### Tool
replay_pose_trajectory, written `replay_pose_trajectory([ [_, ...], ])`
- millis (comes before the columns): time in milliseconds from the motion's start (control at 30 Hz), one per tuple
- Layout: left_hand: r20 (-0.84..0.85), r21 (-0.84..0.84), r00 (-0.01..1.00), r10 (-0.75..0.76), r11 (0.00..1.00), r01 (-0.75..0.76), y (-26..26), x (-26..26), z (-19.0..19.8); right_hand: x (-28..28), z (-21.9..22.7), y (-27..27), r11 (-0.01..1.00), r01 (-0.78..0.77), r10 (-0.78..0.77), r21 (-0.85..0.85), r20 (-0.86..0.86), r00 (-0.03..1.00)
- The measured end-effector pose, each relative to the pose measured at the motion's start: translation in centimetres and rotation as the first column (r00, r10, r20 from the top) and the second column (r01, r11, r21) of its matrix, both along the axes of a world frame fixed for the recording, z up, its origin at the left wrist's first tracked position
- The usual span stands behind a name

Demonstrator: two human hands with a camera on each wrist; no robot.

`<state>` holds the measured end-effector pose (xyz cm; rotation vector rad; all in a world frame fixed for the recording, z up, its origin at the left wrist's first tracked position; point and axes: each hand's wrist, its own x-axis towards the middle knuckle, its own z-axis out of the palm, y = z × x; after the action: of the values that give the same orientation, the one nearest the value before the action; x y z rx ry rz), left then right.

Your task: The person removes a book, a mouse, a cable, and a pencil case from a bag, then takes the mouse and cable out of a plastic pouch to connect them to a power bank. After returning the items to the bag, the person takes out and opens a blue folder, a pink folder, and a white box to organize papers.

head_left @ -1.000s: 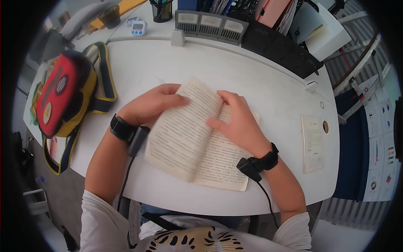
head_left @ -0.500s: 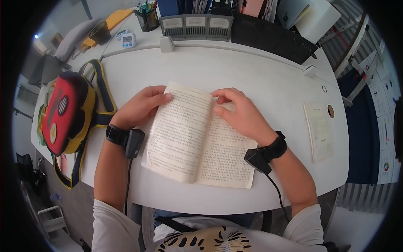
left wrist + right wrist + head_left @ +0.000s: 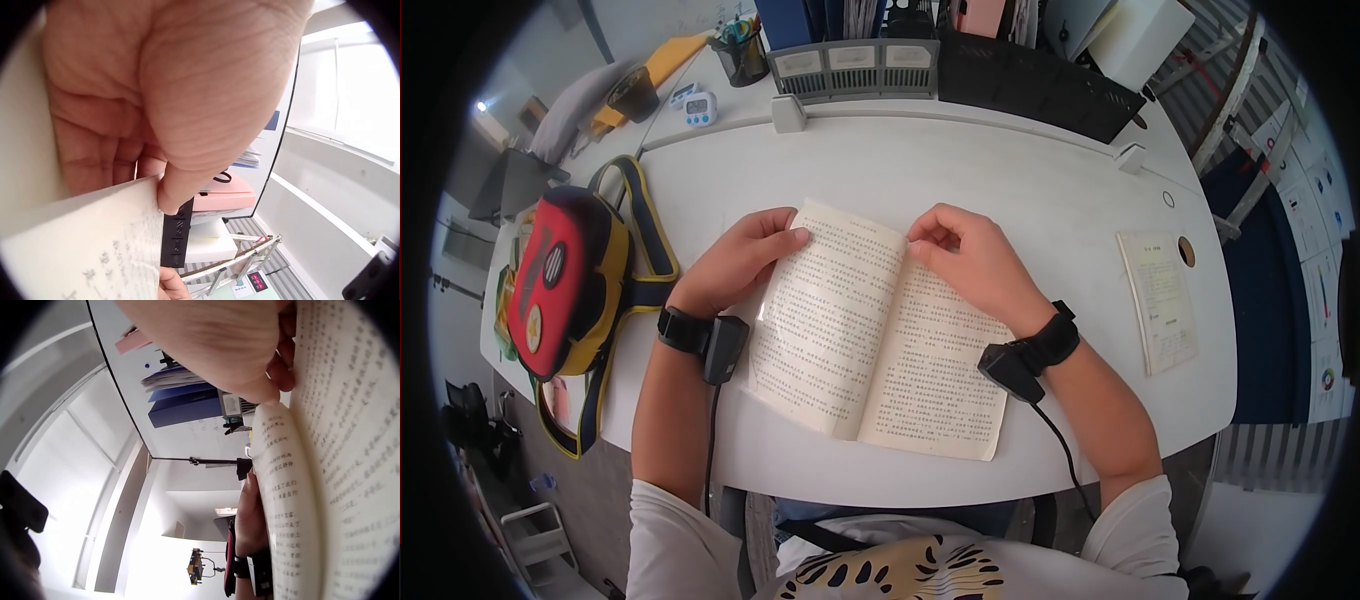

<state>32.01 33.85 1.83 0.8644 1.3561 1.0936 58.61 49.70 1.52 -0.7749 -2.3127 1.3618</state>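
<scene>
A book (image 3: 825, 320) with printed pages lies open before the person, above the white table. My left hand (image 3: 740, 255) grips its upper left edge, thumb on the page and the other fingers behind it; the left wrist view shows this thumb (image 3: 172, 194) at the page's edge. At the top of the book, near the fold, my right hand (image 3: 975, 262) pinches the paper with thumb and curled fingers. In the right wrist view, the right thumb (image 3: 265, 394) meets the top of the curved left page (image 3: 284, 487).
On the left lies a red and yellow bag (image 3: 565, 285) with dark straps. A thin booklet (image 3: 1157, 305) rests at the right. Along the back stand a small timer (image 3: 699, 109), a pen holder (image 3: 743, 58), a grey rack (image 3: 855, 70) and a black basket (image 3: 1035, 85).
A blurred, lifted leaf has come down on the left side, and both pages now show plainly. My right thumb and fingers have drawn together at the book's top. The left hand keeps its grip.
</scene>
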Motion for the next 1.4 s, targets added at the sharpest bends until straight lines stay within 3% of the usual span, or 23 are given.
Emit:
replay_pose_trajectory([
  [333, -0.058, -0.015, 0.998, -0.038, 0.999, 0.037, 0.0, -0.1, -0.1, 0.4, 0.3, 1.4, 0.989, -0.135, 0.135, -0.061, -0.001, 0.991],
  [400, -0.071, -0.019, 0.997, -0.040, 0.999, 0.039, 0.0, 0.1, 0.0, 0.4, 0.8, 1.4, 0.982, -0.170, 0.175, -0.083, 0.061, 0.983],
  [667, -0.087, -0.019, 0.994, -0.060, 0.998, 0.058, -0.2, -0.6, -0.2, 0.7, 0.3, 1.8, 0.978, -0.202, 0.204, -0.046, 0.040, 0.978],
  [833, -0.011, -0.017, 0.999, -0.052, 0.999, 0.052, -0.2, -0.5, 0.0, 0.8, 0.0, 2.1, 0.975, -0.220, 0.221, -0.045, 0.026, 0.975],
  [1033, -0.060, 0.004, 0.998, -0.031, 1.000, 0.031, -0.2, -0.1, 0.2, 0.8, 0.0, 2.2, 0.972, -0.233, 0.234, -0.045, 0.021, 0.972],
  [1300, -0.076, 0.004, 0.996, -0.049, 0.999, 0.050, -0.2, -0.4, -0.1, 0.8, 0.5, 1.9, 0.952, -0.232, 0.236, -0.201, -0.004, 0.972],
  [1400, -0.167, 0.001, 0.985, -0.048, 0.999, 0.049, -0.3, 0.3, 1.0, 0.9, 0.5, 1.9, 0.959, -0.256, 0.261, -0.120, 0.022, 0.965],
])
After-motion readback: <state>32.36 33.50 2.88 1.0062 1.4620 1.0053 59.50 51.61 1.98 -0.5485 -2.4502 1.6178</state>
